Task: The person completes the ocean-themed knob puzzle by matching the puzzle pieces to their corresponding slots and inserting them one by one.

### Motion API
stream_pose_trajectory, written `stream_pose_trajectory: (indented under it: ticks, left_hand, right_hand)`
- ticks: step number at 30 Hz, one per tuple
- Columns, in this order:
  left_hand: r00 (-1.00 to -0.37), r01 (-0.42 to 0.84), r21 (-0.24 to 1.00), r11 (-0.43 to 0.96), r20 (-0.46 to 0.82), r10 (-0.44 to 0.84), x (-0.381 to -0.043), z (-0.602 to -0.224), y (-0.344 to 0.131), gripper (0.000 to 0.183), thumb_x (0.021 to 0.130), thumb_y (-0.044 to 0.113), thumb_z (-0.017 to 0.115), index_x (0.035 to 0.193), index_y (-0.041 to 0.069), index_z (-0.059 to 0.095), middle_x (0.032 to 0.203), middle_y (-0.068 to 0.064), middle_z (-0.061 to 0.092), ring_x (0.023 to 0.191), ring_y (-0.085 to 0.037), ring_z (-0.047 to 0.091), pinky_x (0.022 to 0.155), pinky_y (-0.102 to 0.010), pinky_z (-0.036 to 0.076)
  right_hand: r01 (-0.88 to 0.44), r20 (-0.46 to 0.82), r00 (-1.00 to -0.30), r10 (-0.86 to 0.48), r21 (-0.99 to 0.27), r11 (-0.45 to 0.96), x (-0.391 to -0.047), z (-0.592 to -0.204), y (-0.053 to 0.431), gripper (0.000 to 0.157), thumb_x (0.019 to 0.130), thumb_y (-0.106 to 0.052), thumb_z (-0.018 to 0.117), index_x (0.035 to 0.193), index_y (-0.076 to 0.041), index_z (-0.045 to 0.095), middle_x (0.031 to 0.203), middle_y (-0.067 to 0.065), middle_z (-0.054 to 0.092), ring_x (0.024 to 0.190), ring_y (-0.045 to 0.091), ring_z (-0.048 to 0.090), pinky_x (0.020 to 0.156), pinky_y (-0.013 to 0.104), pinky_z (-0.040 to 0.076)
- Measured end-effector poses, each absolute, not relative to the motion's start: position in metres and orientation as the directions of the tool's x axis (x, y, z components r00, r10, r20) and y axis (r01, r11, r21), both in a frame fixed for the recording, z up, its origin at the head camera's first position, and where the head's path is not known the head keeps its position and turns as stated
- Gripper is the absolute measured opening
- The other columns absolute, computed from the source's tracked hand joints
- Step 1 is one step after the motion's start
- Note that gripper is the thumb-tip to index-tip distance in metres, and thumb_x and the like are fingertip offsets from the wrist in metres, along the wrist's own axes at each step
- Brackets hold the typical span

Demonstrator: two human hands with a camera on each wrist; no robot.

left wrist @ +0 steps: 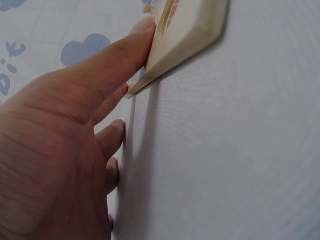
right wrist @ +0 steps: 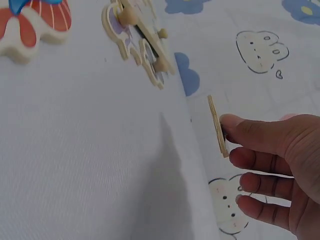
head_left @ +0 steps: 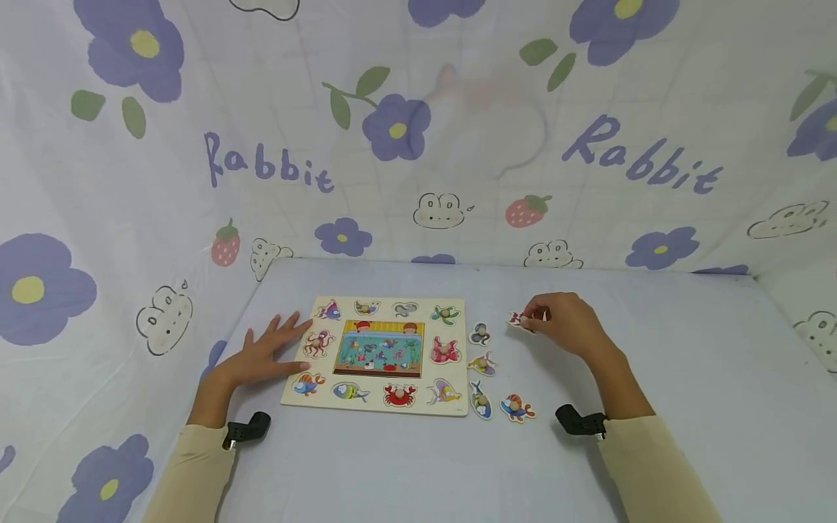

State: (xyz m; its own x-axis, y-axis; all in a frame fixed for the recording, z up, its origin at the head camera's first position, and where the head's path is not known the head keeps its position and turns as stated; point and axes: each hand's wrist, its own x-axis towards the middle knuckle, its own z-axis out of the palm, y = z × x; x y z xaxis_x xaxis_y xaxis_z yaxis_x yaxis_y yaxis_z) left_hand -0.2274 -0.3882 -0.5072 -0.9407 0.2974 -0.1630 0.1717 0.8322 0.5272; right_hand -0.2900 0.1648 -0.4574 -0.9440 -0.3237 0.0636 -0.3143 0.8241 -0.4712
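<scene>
My right hand (head_left: 564, 319) pinches a small wooden puzzle piece (head_left: 516, 319) with red and white markings above the table, right of the board. In the right wrist view that piece (right wrist: 217, 126) shows edge-on between thumb and fingers. My left hand (head_left: 264, 359) lies with spread fingers at the left edge of a wooden puzzle board (head_left: 375, 298). Its thumb (left wrist: 125, 50) touches the board near a corner. Sea-animal pictures, including a red crab (head_left: 399, 395) and an octopus (head_left: 318, 344), ring the central aquarium picture (head_left: 379, 349).
Several loose pieces lie right of the board: a grey-blue one (head_left: 480, 334), a yellow-purple fish (head_left: 482, 363), a blue-green fish (head_left: 480, 400) and an orange-blue one (head_left: 518, 408). Behind the white table (head_left: 418, 472) hangs a curtain (head_left: 484, 160) printed with flowers and rabbits.
</scene>
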Motion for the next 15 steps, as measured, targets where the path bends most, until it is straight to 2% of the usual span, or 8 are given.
stream_pose_trajectory:
  ticks: [7,15]
  left_hand:
    - [-0.942,0.165,0.53,0.832,-0.165,0.292,-0.228,-0.507,-0.389,0.088,0.09,0.056,0.069,0.162,0.026,0.028,0.17,-0.012,0.008,0.154,-0.043,-0.009,0.111,-0.074,-0.015]
    - [-0.94,0.166,0.525,0.835,-0.172,0.295,-0.227,-0.507,-0.385,0.089,0.089,0.055,0.071,0.162,0.025,0.028,0.17,-0.013,0.007,0.154,-0.044,-0.009,0.11,-0.075,-0.017]
  right_hand:
    - [-0.368,0.114,-0.927,-0.359,-0.47,0.802,-0.281,-0.446,0.148,0.009,0.092,-0.022,0.077,0.096,-0.014,0.076,0.076,-0.002,0.063,0.07,0.019,0.051,0.059,0.032,0.043]
    - [-0.458,0.124,-0.88,-0.458,-0.478,0.75,-0.264,-0.43,0.12,0.007,0.092,-0.024,0.078,0.095,-0.018,0.075,0.074,-0.007,0.061,0.069,0.016,0.05,0.059,0.031,0.043]
